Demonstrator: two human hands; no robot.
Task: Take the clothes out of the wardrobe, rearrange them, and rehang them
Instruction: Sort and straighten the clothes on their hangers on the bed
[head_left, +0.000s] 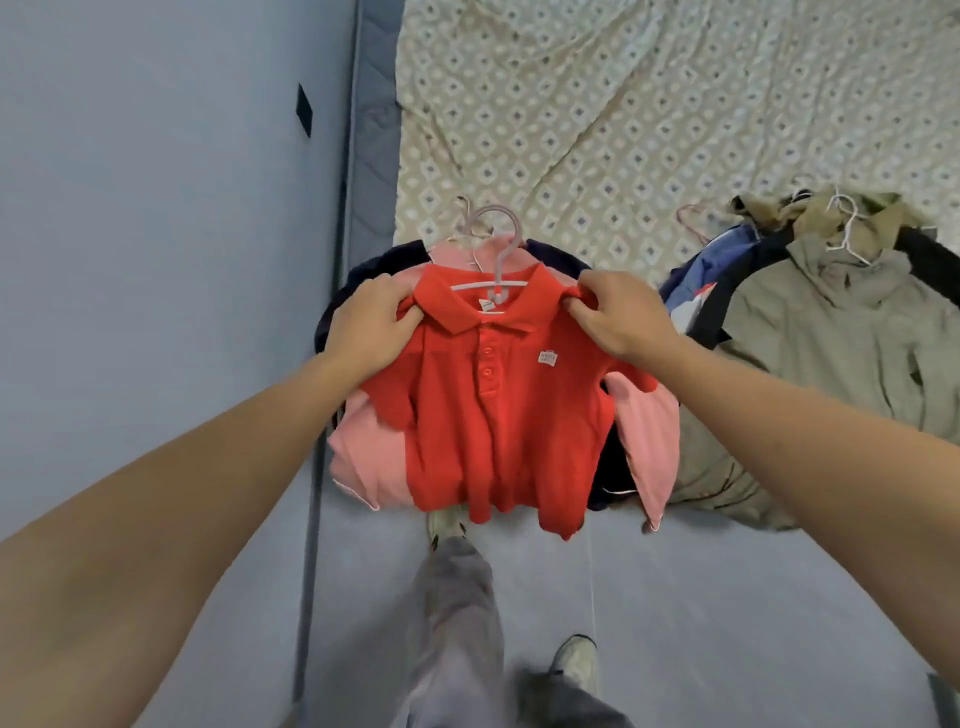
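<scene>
**Bed surface and load**

Bed (623, 104) covered by cream sheet with diamond print, wrinkled. Near edge, left: stack of garments on hangers, with dark navy garment (374, 265) lowest, pink top (363, 457) over it, red polo shirt (498, 415) uppermost. Right: second heap, olive jacket (810, 353) uppermost, blue garment (727, 249) beneath. Heaps just beside each other.

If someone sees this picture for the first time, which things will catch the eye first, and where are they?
The bright red polo shirt in the middle stands out first; it hangs on a pale hanger, and the left hand and right hand grip its shoulders. Under it lie a pink garment and a dark one, at the edge of the patterned bedsheet. To the right, a khaki jacket lies on the bed.
</scene>
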